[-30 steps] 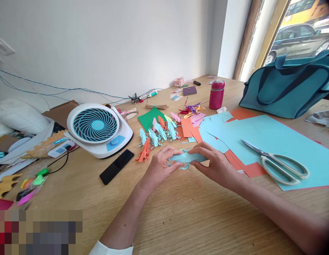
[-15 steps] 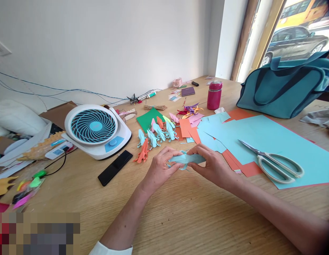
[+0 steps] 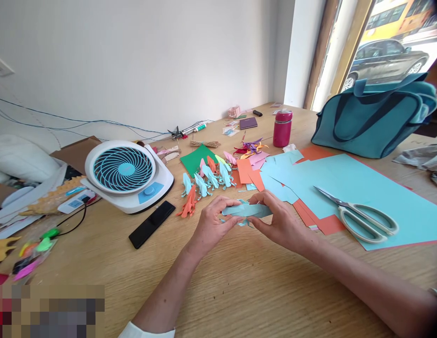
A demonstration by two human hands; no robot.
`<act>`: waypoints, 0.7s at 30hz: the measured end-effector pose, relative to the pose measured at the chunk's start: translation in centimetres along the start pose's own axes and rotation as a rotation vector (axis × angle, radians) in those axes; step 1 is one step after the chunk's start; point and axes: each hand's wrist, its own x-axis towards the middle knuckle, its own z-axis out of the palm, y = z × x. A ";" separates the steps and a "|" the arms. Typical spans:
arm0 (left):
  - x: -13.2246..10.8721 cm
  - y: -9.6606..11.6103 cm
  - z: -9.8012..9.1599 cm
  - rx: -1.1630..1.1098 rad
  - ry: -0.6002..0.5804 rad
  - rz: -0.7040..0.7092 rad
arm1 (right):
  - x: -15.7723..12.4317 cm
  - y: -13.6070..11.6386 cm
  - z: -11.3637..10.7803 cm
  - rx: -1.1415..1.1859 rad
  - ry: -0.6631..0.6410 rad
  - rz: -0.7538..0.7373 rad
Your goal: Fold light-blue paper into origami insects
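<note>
Between both hands, just above the table, is a light blue folded paper figure (image 3: pixel 245 211) with thin cut strips sticking out at its sides. My left hand (image 3: pixel 217 218) pinches its left end between thumb and fingers. My right hand (image 3: pixel 280 218) grips the right part the same way. Parts of the paper are covered by the fingertips. Just beyond the hands stand several finished-looking light blue paper figures (image 3: pixel 210 176) with leg-like strips. An orange paper figure (image 3: pixel 189 203) lies left of them.
Scissors (image 3: pixel 359 215) rest on a large light blue sheet (image 3: pixel 412 206) at right. Orange paper pieces (image 3: pixel 244 171) lie behind the hands. A phone (image 3: pixel 152 224) and a fan (image 3: pixel 123 169) are at left. Farther back are a magenta bottle (image 3: pixel 282 129) and a teal bag (image 3: pixel 366 122).
The view has shifted slightly. Both hands keep their hold on the light blue paper figure, which looks tilted a little differently, with more of its flat top facing me.
</note>
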 end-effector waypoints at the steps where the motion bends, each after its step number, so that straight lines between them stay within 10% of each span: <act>1: 0.0 0.0 0.0 0.006 0.004 0.009 | 0.0 0.0 0.0 0.005 0.007 -0.001; 16: 0.0 -1.4 -0.3 0.195 -0.144 -0.130 | 0.1 1.2 -0.5 -0.119 -0.049 0.071; 21: 0.1 -0.3 0.1 0.052 0.016 -0.148 | -0.1 1.0 0.0 -0.131 -0.049 -0.016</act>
